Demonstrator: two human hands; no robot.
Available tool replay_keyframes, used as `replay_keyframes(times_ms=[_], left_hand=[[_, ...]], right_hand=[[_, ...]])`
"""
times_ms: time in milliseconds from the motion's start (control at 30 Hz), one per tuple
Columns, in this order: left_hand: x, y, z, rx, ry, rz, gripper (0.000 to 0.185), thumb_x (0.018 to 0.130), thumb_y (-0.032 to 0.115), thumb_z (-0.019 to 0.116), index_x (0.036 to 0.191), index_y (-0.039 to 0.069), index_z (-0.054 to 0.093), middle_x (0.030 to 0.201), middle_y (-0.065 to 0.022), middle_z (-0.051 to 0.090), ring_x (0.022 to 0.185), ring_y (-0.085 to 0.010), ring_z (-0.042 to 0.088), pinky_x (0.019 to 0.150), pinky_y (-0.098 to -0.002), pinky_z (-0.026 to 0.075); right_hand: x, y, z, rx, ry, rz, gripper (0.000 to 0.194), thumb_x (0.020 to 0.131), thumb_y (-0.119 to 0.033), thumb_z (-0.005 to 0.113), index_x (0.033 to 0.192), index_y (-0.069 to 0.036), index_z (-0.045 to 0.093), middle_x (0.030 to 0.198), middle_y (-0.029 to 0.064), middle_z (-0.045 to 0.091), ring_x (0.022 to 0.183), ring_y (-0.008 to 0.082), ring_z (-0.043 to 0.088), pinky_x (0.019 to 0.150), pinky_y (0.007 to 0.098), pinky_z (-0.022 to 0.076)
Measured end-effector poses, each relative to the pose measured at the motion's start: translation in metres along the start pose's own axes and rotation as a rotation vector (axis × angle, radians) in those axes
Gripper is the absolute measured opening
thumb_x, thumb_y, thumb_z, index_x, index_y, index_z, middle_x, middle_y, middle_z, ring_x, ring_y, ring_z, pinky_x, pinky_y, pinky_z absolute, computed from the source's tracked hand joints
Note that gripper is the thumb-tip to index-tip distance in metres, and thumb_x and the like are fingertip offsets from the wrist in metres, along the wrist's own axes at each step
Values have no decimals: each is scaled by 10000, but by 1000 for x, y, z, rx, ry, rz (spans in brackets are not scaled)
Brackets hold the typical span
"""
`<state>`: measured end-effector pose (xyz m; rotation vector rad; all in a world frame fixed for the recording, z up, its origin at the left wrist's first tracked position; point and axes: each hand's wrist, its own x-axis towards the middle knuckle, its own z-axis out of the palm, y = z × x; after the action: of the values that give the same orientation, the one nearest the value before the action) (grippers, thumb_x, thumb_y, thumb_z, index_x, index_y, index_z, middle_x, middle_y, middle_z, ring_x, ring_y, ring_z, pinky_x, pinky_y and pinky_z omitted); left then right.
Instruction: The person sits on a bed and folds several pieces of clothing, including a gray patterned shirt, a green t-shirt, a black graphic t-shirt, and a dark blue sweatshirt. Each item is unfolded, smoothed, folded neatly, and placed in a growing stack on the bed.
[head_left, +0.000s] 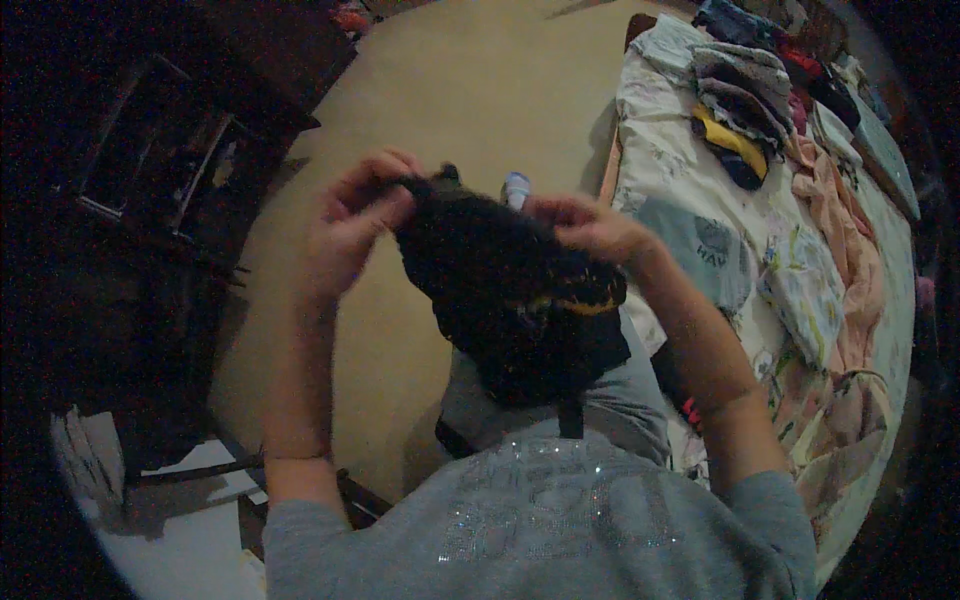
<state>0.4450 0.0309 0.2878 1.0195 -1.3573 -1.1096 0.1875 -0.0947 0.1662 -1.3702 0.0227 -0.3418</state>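
A black garment (495, 277) with a small yellowish patch low on its right side is held up in front of my chest. My left hand (371, 206) pinches its upper left corner between thumb and fingers. At its upper right edge, my right hand (585, 225) grips the cloth, slightly blurred. A dark strap hangs from the garment's bottom over my grey shirt. The garment's exact kind cannot be told in the dim light. Just above my right hand shows a small white and blue thing (516, 187), perhaps a foot.
On the right, a bed with a pale sheet (645, 142) bears many clothes, among them a grey-green cloth (701, 251), a peach garment (855, 255) and a yellow and dark piece (731, 142). Dark furniture (150, 195) stands left; white sheets (195, 517) lie lower left.
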Motion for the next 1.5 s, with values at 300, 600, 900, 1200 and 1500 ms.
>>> replay_keyframes(times_ms=[300, 600, 900, 1200, 1500], left_hand=[[19, 88, 26, 468, -20, -51, 401, 852, 220, 706, 1172, 10, 588, 1028, -47, 652, 967, -118, 584, 887, -271, 456], [20, 229, -80, 269, 413, 501, 363, 854, 193, 670, 1173, 38, 593, 1063, -44, 647, 979, -140, 596, 885, -292, 465], [-4, 248, -134, 593, 540, 38, 279, 855, 219, 665, 1093, 77, 628, 1002, -16, 664, 871, -126, 629, 790, -280, 503], [2, 222, -134, 405, 465, 79, 222, 856, 294, 690, 984, 119, 644, 886, 38, 660, 768, -84, 623, 696, -241, 499], [50, 183, -218, 741, 364, -111, 339, 814, 211, 679, 1133, 113, 621, 1048, -3, 635, 986, -133, 566, 866, -307, 444]], right_hand=[[64, -182, 57, -854, 216, -343, 365, 879, -170, 665, 1171, -20, 505, 986, 35, 631, 882, 124, 580, 775, 262, 487], [6, -229, 0, -1206, 289, 206, 392, 744, -214, 782, 1066, -29, 658, 922, 30, 696, 852, 100, 611, 790, 266, 491], [41, -297, -8, -1028, 501, -352, 311, 911, -214, 619, 1176, -52, 625, 1007, -9, 663, 886, 64, 586, 814, 253, 494], [71, -322, -9, -818, 303, -194, 215, 884, -131, 599, 1079, -43, 619, 940, 4, 640, 868, 91, 600, 842, 255, 484], [131, -309, -5, -1185, 566, 95, 296, 824, -127, 671, 1097, -21, 624, 948, 72, 659, 853, 160, 629, 802, 326, 521]])
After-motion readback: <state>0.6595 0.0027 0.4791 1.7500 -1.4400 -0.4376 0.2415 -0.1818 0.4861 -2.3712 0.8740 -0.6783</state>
